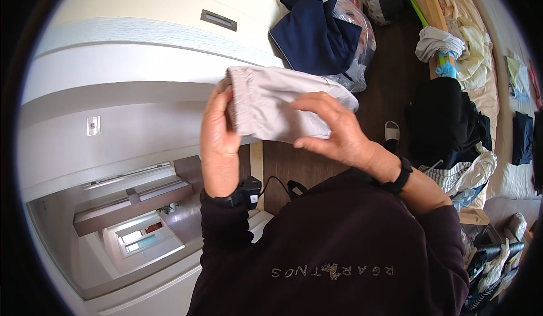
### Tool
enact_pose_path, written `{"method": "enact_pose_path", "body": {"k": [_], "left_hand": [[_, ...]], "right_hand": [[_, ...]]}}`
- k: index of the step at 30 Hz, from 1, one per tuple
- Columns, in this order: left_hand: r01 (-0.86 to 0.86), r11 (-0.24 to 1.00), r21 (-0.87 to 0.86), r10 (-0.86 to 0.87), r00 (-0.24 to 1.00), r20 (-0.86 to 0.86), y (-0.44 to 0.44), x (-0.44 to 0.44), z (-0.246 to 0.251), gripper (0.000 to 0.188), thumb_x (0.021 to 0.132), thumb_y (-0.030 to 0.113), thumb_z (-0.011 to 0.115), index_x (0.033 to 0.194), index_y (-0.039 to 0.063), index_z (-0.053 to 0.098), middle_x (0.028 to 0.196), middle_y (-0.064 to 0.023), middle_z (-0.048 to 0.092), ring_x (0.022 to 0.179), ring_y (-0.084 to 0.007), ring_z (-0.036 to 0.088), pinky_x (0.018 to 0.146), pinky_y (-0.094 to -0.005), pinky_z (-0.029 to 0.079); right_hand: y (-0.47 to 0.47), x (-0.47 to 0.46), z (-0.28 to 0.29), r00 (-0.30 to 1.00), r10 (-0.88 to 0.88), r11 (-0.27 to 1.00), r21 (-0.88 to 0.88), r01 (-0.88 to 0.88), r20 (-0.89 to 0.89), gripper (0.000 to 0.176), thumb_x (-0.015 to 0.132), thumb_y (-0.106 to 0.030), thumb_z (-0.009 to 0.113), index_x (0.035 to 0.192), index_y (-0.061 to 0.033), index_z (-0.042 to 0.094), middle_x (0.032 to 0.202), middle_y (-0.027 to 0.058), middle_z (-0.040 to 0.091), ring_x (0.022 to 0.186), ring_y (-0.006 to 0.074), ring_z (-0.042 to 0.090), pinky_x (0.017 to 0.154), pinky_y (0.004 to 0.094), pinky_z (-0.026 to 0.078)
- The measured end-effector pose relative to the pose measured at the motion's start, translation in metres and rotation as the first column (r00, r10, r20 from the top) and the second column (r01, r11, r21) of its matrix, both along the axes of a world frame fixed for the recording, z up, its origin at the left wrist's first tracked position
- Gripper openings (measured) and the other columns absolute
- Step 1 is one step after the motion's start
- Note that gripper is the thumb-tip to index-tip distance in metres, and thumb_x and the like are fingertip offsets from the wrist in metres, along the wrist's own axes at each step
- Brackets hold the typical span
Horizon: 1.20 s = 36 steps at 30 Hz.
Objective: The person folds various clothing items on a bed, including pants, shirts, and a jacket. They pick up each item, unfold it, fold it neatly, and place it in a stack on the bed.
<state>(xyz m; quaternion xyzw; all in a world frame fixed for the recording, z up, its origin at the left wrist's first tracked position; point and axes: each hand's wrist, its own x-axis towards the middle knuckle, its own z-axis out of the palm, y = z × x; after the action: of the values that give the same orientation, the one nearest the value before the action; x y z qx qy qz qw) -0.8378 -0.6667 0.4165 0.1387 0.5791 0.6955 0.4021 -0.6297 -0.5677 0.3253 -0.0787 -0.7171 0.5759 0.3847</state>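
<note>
A pale beige-pink folded garment (pixel 282 101) with a gathered elastic waistband is held up in front of me. My left hand (pixel 220 123) grips it at the waistband end, on the left; part of the fingers is hidden by the cloth. Over its lower right part is my right hand (pixel 333 125), fingers and thumb spread. The fingertips lie over the fabric, and whether they press on it cannot be told. Just beyond the garment, a navy blue garment (pixel 318 36) lies on clear plastic bags.
A white panel with a recessed handle (pixel 218 20) stands at the upper left. On the right, a bed (pixel 488 99) bears heaped clothes, including a black garment (pixel 439 116). A slipper (pixel 392 131) shows on the dark floor. A black cable (pixel 275 180) runs near my left wrist.
</note>
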Motion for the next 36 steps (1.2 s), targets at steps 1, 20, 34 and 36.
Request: {"method": "enact_pose_path", "body": {"k": [1, 20, 34, 36], "left_hand": [[0.06, 0.997, 0.049, -0.06, 0.998, 0.011, 0.002, 0.007, -0.006, 0.027, 0.093, 0.009, 0.053, 0.119, 0.0, 0.055, 0.111, -0.0098, 0.063, 0.1, -0.0181, 0.063, 0.087, -0.0308, 0.052], [-0.246, 0.963, -0.107, 0.17, 0.869, -0.464, -0.043, 0.03, -0.029, 0.041, 0.086, 0.009, 0.064, 0.125, 0.007, 0.05, 0.115, -0.0079, 0.055, 0.104, -0.0168, 0.054, 0.084, -0.032, 0.048], [0.04, 0.825, -0.564, -0.564, -0.004, -0.826, -0.052, 0.021, -0.027, 0.038, 0.066, 0.025, 0.08, 0.091, 0.003, 0.062, 0.074, -0.0103, 0.063, 0.068, -0.0307, 0.06, 0.076, -0.0434, 0.048], [0.02, 0.799, -0.601, -0.601, 0.044, -0.798, -0.055, 0.02, -0.027, 0.034, 0.07, 0.023, 0.078, 0.091, 0.002, 0.062, 0.073, -0.0117, 0.062, 0.065, -0.0311, 0.059, 0.064, -0.0404, 0.048]], "right_hand": [[-0.004, -0.007, 0.005, 1.0, -0.005, 0.997, 0.075, 0.007, -0.016, 0.067, 0.068, -0.023, 0.082, 0.126, -0.0067, 0.053, 0.123, 0.0134, 0.054, 0.111, 0.0299, 0.055, 0.093, 0.0372, 0.046], [-0.043, -0.044, -0.011, 0.994, 0.074, 0.905, -0.425, -0.034, 0.076, 0.033, 0.083, 0.004, 0.062, 0.114, -0.0012, 0.057, 0.096, 0.0044, 0.06, 0.089, 0.0099, 0.055, 0.081, 0.0251, 0.047], [-0.042, -0.063, -0.002, 0.924, 0.379, 0.682, -0.657, -0.321, -0.057, 0.021, 0.082, -0.002, 0.069, 0.1, -0.0001, 0.058, 0.092, 0.0054, 0.064, 0.086, 0.0098, 0.059, 0.079, 0.0251, 0.05], [-0.042, -0.066, -0.002, 0.918, 0.382, 0.647, -0.679, -0.348, -0.107, 0.021, 0.083, -0.004, 0.069, 0.1, -0.0002, 0.057, 0.091, 0.0047, 0.064, 0.085, 0.0088, 0.058, 0.078, 0.0246, 0.049]]}}
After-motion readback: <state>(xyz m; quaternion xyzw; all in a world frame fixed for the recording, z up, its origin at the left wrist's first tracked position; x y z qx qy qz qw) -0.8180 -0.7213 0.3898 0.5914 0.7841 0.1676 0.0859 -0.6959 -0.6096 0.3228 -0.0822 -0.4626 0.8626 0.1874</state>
